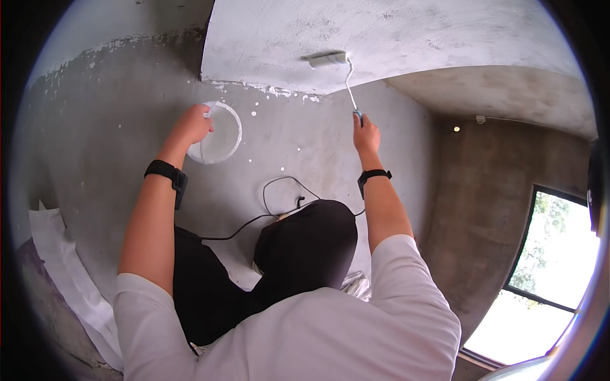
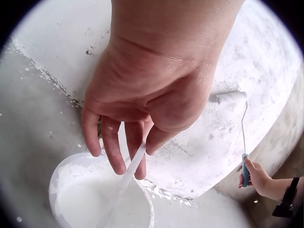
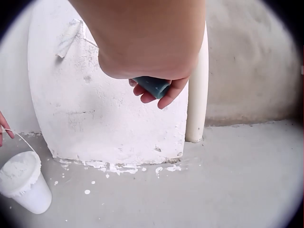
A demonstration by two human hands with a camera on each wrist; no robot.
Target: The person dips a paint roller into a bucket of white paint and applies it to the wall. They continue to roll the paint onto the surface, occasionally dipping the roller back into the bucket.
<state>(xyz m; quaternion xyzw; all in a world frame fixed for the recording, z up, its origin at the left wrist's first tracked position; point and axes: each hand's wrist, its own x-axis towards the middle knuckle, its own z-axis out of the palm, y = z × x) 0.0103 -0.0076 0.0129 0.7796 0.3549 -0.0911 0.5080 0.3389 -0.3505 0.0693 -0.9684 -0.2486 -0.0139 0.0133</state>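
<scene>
My left hand holds the thin handle of a white bucket, fingers curled round it. The bucket hangs tilted and has white paint inside. My right hand grips the blue-green grip of a paint roller. The roller's white sleeve lies against the whitened wall surface, with its thin metal frame bending down to the hand. In the left wrist view the right hand is at the right, the roller above it.
White spots dot the grey floor. A pale pipe runs beside the painted wall. A dark cable lies near my knees. White sheeting is at the left, a window at the right.
</scene>
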